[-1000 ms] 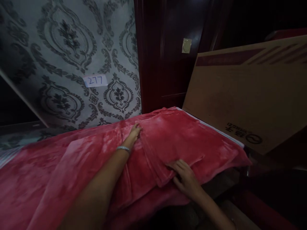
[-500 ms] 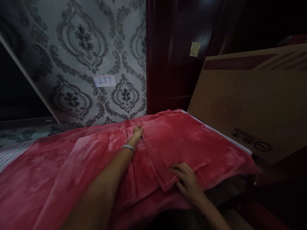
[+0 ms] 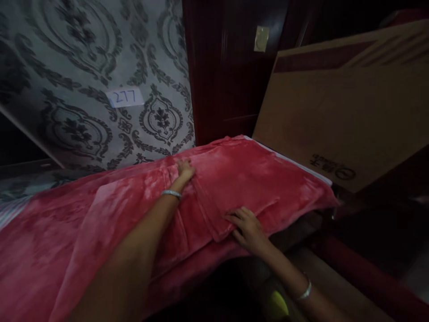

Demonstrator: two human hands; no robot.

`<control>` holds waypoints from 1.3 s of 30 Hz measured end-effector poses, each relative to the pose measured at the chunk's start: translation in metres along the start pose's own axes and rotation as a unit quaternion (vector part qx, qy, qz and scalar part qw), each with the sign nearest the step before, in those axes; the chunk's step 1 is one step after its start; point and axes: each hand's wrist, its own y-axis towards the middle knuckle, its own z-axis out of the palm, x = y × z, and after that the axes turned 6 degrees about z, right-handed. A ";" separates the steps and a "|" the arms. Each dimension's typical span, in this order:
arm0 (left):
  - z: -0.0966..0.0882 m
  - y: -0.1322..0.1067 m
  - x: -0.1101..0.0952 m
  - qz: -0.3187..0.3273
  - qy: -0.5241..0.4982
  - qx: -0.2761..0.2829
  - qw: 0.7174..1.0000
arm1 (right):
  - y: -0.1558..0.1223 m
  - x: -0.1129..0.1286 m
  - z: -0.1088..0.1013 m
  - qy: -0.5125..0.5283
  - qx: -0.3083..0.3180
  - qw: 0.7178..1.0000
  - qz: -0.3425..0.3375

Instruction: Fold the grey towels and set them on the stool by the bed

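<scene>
A red plush blanket (image 3: 254, 174) lies folded in layers, with a folded edge running from the far side to its near corner. My left hand (image 3: 186, 170) reaches to the far end of that edge and rests on the cloth, fingers a little apart. A silvery bracelet circles the left wrist. At the near corner of the fold, my right hand (image 3: 248, 228) has its fingers over the cloth and its thumb lower, closed on the blanket's edge. Part of the thumb is hard to make out. A bracelet shows on this wrist too.
A large cardboard box (image 3: 335, 107) leans beyond the blanket's right end. Patterned wallpaper (image 3: 154, 53) with a paper label (image 3: 125, 97) reading 277 and a dark red wood panel (image 3: 228, 71) stand behind. Below right is a dark gap with a yellow-green object (image 3: 279, 304).
My view has shifted right and down. The left hand's fingers have spread from a more closed shape. My right hand stays at the fold's near corner, and its bracelet has come into view.
</scene>
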 end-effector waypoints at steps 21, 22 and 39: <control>-0.032 -0.175 -0.005 0.187 0.245 0.396 0.865 | 0.008 -0.088 -0.073 -0.078 -0.055 0.991 0.091; -0.031 -0.174 -0.003 0.198 0.261 0.381 0.865 | 0.009 -0.090 -0.072 -0.082 -0.023 0.993 0.086; -0.019 -0.162 -0.007 0.202 0.399 0.316 0.837 | 0.033 -0.097 -0.080 -0.090 0.099 0.986 0.100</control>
